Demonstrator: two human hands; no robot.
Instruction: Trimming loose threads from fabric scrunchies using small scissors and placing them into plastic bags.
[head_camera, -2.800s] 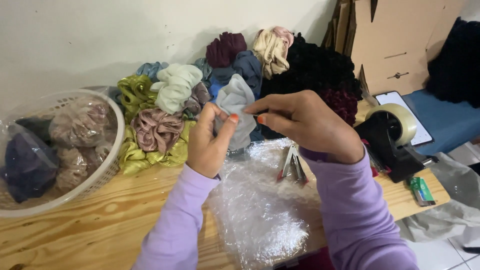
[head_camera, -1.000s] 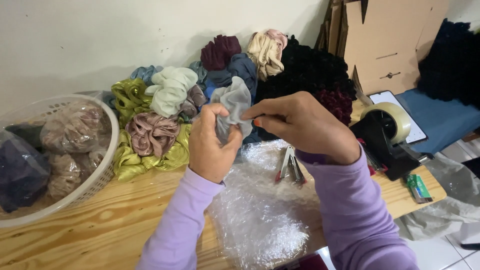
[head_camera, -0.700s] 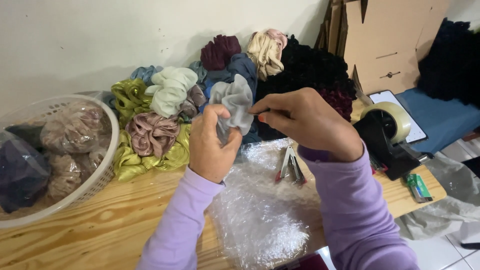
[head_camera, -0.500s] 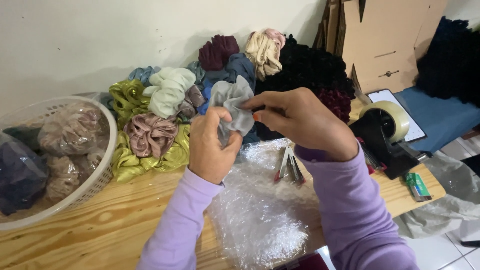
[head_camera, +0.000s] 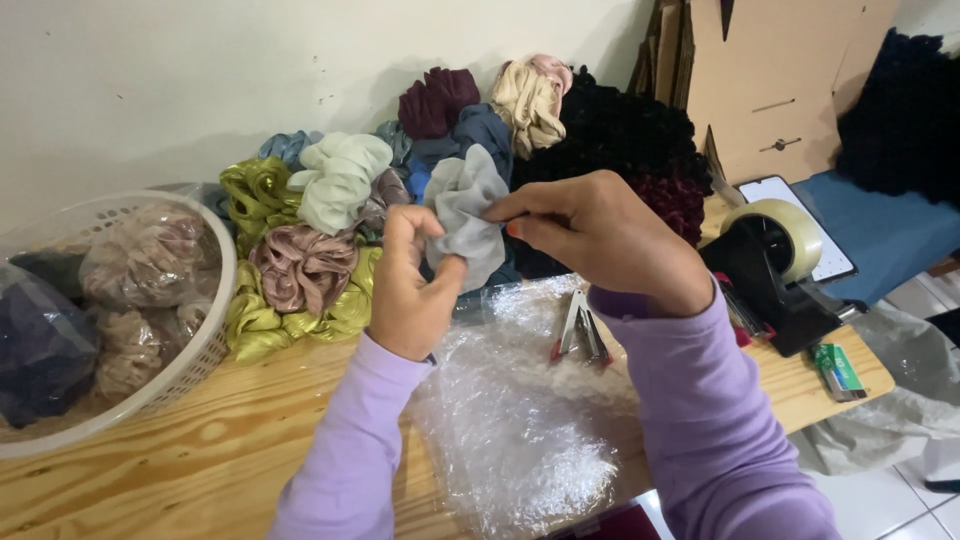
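Pinching a grey scrunchie (head_camera: 465, 215) between left hand (head_camera: 408, 290) and right hand (head_camera: 600, 235), fingers closed on the cloth. Holding it above bubble wrap (head_camera: 520, 430), toward the wooden tabletop (head_camera: 200, 450) back edge.

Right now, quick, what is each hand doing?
Left hand: closed, pinching the grey scrunchie.
Right hand: closed, pinching the same grey scrunchie from its other side.

A pale wooden plank table (head_camera: 150, 470) is set against a plain off-white wall (head_camera: 200, 70); white floor tiles (head_camera: 900, 500) are seen alongside.
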